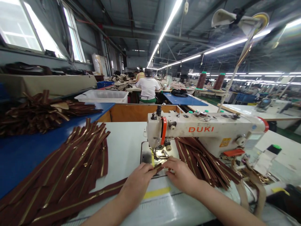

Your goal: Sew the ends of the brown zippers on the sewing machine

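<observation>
In the head view, a brown zipper [110, 189] with gold teeth runs from the lower left up to the sewing machine [185, 128]. My left hand [138, 179] grips it close to its end, fingers pinched together. At that end, just in front of the presser foot, my right hand [176, 171] has its fingers closed on the zipper tip. The needle area is partly hidden by the machine head. A spread of brown zippers [82, 157] lies left of my left hand. Behind my right hand, more zippers [202, 160] are bunched under the machine arm.
A blue table [30, 157] on the left carries a heap of brown strips [42, 113]. Beyond are a white plastic bin [103, 95] and a person in a white top [148, 86], seen from behind. Thread cones [201, 80] and a stand pole [235, 69] rise at right.
</observation>
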Motion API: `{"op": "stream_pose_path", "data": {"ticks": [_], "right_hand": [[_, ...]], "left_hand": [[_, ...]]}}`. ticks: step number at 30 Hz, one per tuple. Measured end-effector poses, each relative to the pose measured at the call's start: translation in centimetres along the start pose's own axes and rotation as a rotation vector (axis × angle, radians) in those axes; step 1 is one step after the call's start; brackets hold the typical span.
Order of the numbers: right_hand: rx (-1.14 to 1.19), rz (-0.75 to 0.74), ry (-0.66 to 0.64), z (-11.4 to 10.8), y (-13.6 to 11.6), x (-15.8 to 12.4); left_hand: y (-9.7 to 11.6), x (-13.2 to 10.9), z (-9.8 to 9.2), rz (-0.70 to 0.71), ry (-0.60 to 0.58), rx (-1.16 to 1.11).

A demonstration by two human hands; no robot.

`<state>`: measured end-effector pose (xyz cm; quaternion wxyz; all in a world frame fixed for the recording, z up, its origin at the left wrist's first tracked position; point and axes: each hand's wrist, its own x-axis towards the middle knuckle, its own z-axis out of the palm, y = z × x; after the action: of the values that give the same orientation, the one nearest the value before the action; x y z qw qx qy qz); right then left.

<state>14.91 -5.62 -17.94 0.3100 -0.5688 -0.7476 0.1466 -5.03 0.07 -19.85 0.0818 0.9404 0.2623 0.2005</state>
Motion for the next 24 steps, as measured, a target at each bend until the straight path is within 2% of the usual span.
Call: {"op": "stream_pose_path", "data": {"ticks": [5,12,16,20,24], "right_hand": [[-0.099,-0.031,0.022,1.3,0.5,0.8],[0.099,-0.045,0.083,1.6,1.5,0.8],[0.118,-0.037,0.071,1.4,1.6,0.7],[0.107,-0.047,0.059,1.4,1.5,0.7],[0.099,0.025,0.089,1.5,1.2,0.8]], "left_hand": [[-0.2,0.0,0.1,0.040,0.033,-0.010],[0.1,0.2,-0.1,0.012,0.053,-0.050],[0.0,0.3,-0.1,-0.012,0.090,-0.124],[-0.1,0.3,-0.2,-0.092,0.098,-0.238],[-0.2,0.4,-0.5,-0.214,0.100,-0.333]]}}
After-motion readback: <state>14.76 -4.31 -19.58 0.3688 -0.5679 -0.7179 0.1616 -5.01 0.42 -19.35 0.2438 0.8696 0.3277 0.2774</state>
